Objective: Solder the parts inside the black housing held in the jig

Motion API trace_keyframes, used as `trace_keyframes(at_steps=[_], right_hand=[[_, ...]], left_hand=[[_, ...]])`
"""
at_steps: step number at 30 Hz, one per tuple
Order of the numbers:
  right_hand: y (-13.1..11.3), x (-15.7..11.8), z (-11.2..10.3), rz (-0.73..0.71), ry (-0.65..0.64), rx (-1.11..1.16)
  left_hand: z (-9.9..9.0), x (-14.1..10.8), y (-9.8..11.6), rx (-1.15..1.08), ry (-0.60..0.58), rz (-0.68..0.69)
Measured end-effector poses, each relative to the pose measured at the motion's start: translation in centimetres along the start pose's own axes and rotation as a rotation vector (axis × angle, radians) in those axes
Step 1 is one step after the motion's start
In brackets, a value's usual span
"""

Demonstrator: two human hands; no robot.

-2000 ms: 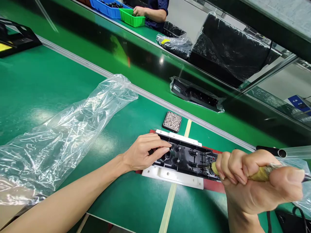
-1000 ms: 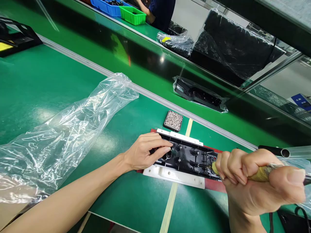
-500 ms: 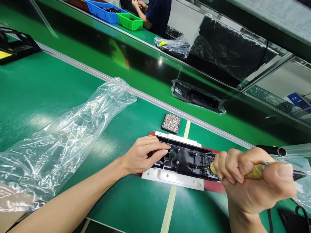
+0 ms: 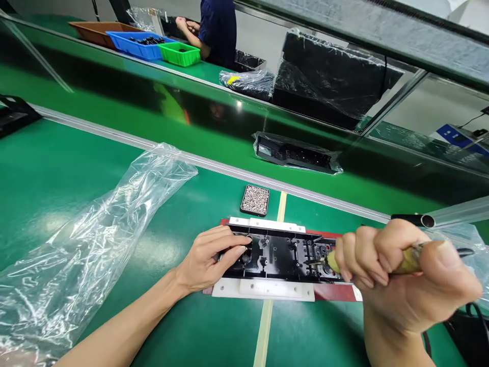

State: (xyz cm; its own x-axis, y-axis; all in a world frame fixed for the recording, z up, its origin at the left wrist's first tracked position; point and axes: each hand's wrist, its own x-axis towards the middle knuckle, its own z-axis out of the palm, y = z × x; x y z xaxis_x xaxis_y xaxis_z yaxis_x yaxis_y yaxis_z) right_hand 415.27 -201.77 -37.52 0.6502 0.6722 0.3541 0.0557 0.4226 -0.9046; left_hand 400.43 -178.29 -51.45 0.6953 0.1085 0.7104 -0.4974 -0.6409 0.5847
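A long black plastic housing (image 4: 280, 257) lies open side up between the white rails of a fixture (image 4: 263, 288) on a red base. My left hand (image 4: 212, 255) reaches into its left end, thumb and forefinger close together in a pinch. Whatever the fingertips hold is too small or hidden to name. My right hand (image 4: 397, 270) is wrapped around a soldering iron (image 4: 410, 261) with a yellowish grip. The iron's thin metal tip points left, over the right part of the housing. Beyond the fixture sits a small square tray (image 4: 255, 200) full of tiny metal pieces.
A clear plastic bag (image 4: 103, 239) stretches across the bench at left. Past the metal edge strip lies another black housing (image 4: 298, 155) in plastic. Blue (image 4: 139, 46) and green bins (image 4: 179, 54) stand at the back near a person (image 4: 217, 35). A dark tube (image 4: 414, 220) lies at right.
The view has shifted, so the bench scene sits lower and further left. The iron's tip now shows more clearly, left of my right hand. Both hands keep much the same grip.
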Motion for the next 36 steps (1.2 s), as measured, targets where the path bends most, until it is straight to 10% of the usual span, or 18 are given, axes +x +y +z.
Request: trace_keyframes(at_steps=[18, 36], right_hand=[[-1.5, 0.9, -1.7, -0.095, 0.236, 0.022], [0.5, 1.2, 6.3, -0.081, 0.147, 0.138]], left_hand=[[0.6, -0.6, 0.1, -0.032, 0.045, -0.067], [1.7, -1.2, -0.3, -0.087, 0.1, -0.1]])
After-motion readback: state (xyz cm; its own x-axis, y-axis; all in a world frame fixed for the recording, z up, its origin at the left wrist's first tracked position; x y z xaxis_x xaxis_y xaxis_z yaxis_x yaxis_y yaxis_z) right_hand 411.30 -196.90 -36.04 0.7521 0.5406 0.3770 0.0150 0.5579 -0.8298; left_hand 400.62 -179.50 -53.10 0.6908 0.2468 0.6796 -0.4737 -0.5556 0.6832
